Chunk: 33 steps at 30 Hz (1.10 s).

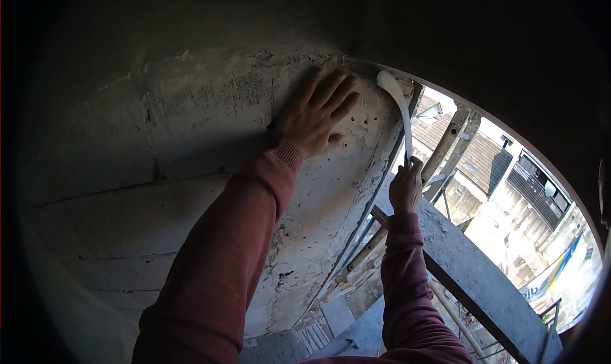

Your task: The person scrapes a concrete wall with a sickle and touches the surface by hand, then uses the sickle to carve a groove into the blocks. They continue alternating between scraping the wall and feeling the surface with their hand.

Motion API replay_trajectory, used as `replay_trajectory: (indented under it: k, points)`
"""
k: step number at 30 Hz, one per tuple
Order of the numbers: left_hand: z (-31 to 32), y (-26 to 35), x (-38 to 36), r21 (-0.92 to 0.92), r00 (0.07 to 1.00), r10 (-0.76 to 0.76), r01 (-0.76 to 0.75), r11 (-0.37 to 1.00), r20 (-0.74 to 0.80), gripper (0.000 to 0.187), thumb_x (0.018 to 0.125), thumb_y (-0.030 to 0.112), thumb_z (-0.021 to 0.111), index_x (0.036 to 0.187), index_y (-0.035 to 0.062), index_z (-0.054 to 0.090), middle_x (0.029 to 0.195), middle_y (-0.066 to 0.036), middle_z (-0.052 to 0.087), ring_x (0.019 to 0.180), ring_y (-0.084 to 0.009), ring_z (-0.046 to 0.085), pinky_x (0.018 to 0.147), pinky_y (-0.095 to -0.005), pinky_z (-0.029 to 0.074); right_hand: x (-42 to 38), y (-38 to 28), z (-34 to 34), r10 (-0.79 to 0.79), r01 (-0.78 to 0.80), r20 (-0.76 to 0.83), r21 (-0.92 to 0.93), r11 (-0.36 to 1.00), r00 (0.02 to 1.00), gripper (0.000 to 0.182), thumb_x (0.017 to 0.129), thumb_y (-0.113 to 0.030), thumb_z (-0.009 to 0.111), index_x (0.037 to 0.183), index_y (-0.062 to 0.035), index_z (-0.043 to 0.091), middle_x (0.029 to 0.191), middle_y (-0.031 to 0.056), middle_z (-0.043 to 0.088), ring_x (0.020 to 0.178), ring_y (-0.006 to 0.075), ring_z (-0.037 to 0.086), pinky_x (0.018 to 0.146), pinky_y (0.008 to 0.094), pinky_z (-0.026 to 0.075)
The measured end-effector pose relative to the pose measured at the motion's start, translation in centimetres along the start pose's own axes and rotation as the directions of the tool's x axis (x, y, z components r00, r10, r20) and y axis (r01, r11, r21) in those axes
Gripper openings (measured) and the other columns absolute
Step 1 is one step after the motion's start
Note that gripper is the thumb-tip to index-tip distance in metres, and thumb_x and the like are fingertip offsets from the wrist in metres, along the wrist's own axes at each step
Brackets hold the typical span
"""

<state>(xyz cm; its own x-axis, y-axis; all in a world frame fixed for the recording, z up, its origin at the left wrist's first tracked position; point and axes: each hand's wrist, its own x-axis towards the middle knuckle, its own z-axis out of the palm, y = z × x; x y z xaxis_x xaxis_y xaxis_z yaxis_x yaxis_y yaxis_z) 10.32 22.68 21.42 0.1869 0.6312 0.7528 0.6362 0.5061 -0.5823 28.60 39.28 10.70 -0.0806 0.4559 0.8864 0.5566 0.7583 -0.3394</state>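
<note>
My left hand [315, 112] lies flat with fingers spread against the rough grey concrete wall [210, 115], close to its upper right corner. To its right, my right hand [406, 185] is closed around the lower end of a pale curved blade-like strip [401, 106]. That strip rises from my fist and bends left at the top, where its wide rounded tip overlaps the wall's edge. What sort of tool it is, I cannot tell. Small pits and holes mark the plaster between both hands.
Right of the wall edge stand scaffold poles [445, 141]. A dusty plank [484, 275] slants down below my right hand. Beyond are a tiled roof [461, 144], a balcony railing [541, 195] and a banner [554, 278]. Dark surfaces close in overhead.
</note>
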Motion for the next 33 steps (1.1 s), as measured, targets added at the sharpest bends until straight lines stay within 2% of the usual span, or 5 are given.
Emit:
replay_trajectory:
  k: [21,24,26,31,33]
  points:
    - [-0.8,-0.2,-0.4,0.045,0.999,0.012,-0.010,0.999,-0.037,0.074,0.077,0.059,0.046,0.137,0.0205,0.027,0.145,-0.003,0.019,0.134,-0.0231,0.009,0.109,-0.0468,-0.001,-28.5,6.6,0.8,0.257,-0.447,0.590,0.200,0.872,0.765,0.025,0.082,-0.012,0.053,0.101,-0.0023,0.041,0.072,0.0256,0.054,0.066,0.0408,0.056,0.059,0.0419,0.043]
    - [-0.5,0.0,-0.3,0.057,0.998,0.010,-0.007,0.998,-0.059,0.076,0.075,0.060,0.047,0.137,0.0194,0.028,0.144,-0.002,0.021,0.134,-0.0233,0.011,0.109,-0.0483,-0.001,-29.3,6.0,-1.8,0.390,-0.604,0.724,0.046,0.796,0.569,0.023,0.087,-0.021,0.051,0.096,-0.0030,0.042,0.065,0.0159,0.053,0.051,0.0287,0.053,0.051,0.0354,0.042]
    - [-0.7,0.1,-0.5,0.087,0.998,0.005,0.000,0.996,-0.065,0.076,0.075,0.059,0.048,0.136,0.0197,0.028,0.144,-0.002,0.022,0.134,-0.0231,0.012,0.109,-0.0482,-0.001,-26.0,2.9,-3.4,0.442,-0.874,0.756,0.449,0.188,0.483,0.027,0.091,-0.032,0.045,0.093,-0.0051,0.042,0.061,0.0056,0.049,0.045,0.0141,0.044,0.043,0.0260,0.037]
    - [0.0,0.0,-0.5,0.067,0.997,0.009,-0.004,0.998,-0.075,0.074,0.075,0.057,0.050,0.136,0.0200,0.029,0.143,-0.002,0.023,0.133,-0.0225,0.014,0.109,-0.0474,0.001,-24.9,0.7,2.2,0.374,-0.519,0.414,0.818,0.247,0.830,0.032,0.093,-0.039,0.037,0.088,-0.0085,0.042,0.056,-0.0006,0.041,0.042,0.0079,0.039,0.037,0.0220,0.032]
    - [0.3,0.2,-0.5,0.058,0.994,-0.003,0.009,0.998,-0.109,0.073,0.075,0.055,0.050,0.135,0.0197,0.031,0.143,-0.002,0.023,0.133,-0.0222,0.014,0.109,-0.0469,0.001,-28.1,0.2,3.9,0.354,-0.809,0.728,0.545,0.220,0.587,0.028,0.093,-0.035,0.037,0.081,-0.0094,0.039,0.052,-0.0010,0.039,0.039,0.0081,0.038,0.036,0.0234,0.032]
